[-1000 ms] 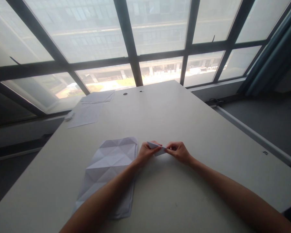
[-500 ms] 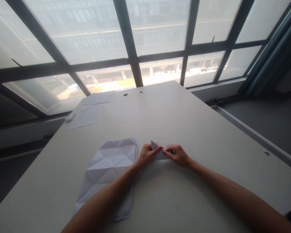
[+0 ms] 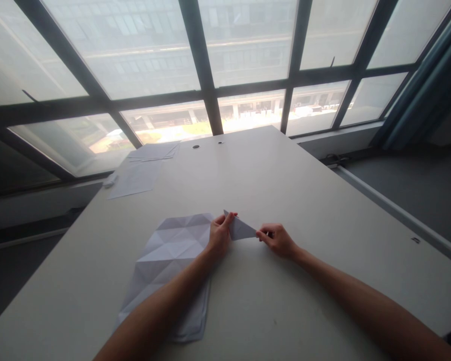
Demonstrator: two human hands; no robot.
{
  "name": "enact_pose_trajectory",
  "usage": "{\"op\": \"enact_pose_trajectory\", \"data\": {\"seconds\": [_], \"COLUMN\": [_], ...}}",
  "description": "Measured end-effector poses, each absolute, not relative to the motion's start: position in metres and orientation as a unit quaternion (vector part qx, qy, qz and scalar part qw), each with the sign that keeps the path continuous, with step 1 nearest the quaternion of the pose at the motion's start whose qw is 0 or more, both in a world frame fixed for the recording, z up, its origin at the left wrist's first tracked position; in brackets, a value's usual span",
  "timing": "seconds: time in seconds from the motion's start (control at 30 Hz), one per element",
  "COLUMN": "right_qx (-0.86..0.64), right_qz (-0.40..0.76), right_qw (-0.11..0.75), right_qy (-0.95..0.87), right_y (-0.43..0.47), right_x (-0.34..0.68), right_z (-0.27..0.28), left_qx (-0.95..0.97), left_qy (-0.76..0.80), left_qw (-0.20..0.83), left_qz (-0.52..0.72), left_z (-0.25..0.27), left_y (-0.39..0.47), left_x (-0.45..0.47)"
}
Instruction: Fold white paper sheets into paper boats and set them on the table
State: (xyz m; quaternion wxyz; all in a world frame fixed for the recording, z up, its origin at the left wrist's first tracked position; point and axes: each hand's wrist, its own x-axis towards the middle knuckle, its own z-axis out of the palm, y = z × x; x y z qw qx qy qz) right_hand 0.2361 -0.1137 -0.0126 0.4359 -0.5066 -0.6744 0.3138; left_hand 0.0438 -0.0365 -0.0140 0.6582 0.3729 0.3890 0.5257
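A small folded piece of paper (image 3: pixel 242 230), triangular in outline, is held between my two hands above the table. My left hand (image 3: pixel 221 231) grips its left side, thumb on top, with one pointed corner sticking up past the thumb. At the right, my right hand (image 3: pixel 275 237) pinches the paper's other pointed corner between thumb and fingers. Beside and partly under my left forearm lies a stack of creased white paper sheets (image 3: pixel 175 244), its top sheet marked with crossing fold lines.
Flat white sheets (image 3: pixel 135 178) lie at the table's far left, with a small white object (image 3: pixel 110 180) by the edge. Two dark round holes, one a cable hole (image 3: pixel 196 147), sit near the far edge of the white table (image 3: pixel 248 175). Windows stand beyond.
My left hand has shifted left and turned along the folded paper, away from my right hand. More of the paper's face now shows between them. My right hand has barely moved.
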Motion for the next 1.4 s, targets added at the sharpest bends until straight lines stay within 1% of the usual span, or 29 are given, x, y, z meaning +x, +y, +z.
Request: {"op": "enact_pose_trajectory", "data": {"seconds": [0.2,0.4,0.57,0.73,0.87,0.97,1.07,1.13,1.3,1.4], "right_qx": [-0.516,-0.516,-0.487,-0.487,-0.492,-0.497,-0.501,-0.491,-0.460,-0.455], "right_qz": [0.290,0.293,0.307,0.293,0.282,0.281,0.308,0.344,0.429,0.463], "right_qw": [0.445,0.440,0.435,0.428,0.441,0.478,0.524,0.529,0.470,0.438], "right_qy": [-0.672,-0.675,-0.692,-0.703,-0.695,-0.667,-0.616,-0.601,-0.619,-0.622], "right_y": [-0.113,-0.114,-0.116,-0.117,-0.117,-0.116,-0.114,-0.114,-0.121,-0.123], "right_x": [0.238,0.240,0.244,0.245,0.246,0.248,0.249,0.247,0.231,0.224], "right_z": [-0.012,-0.013,-0.015,-0.015,-0.011,-0.010,-0.009,-0.008,-0.006,-0.007], "left_qx": [0.375,0.375,0.359,0.361,0.356,0.355,0.387,0.428,0.559,0.603], "left_qy": [0.386,0.394,0.386,0.391,0.393,0.399,0.405,0.410,0.381,0.352], "left_qw": [0.648,0.641,0.644,0.639,0.625,0.610,0.607,0.604,0.573,0.568], "left_qz": [0.539,0.541,0.555,0.556,0.573,0.585,0.564,0.532,0.462,0.436], "left_z": [-0.015,-0.013,-0.013,-0.015,-0.016,-0.017,-0.018,-0.017,-0.012,-0.010], "left_y": [-0.034,-0.032,-0.030,-0.029,-0.026,-0.025,-0.029,-0.033,-0.047,-0.051], "left_x": [0.042,0.040,0.038,0.038,0.036,0.035,0.038,0.040,0.043,0.044]}}
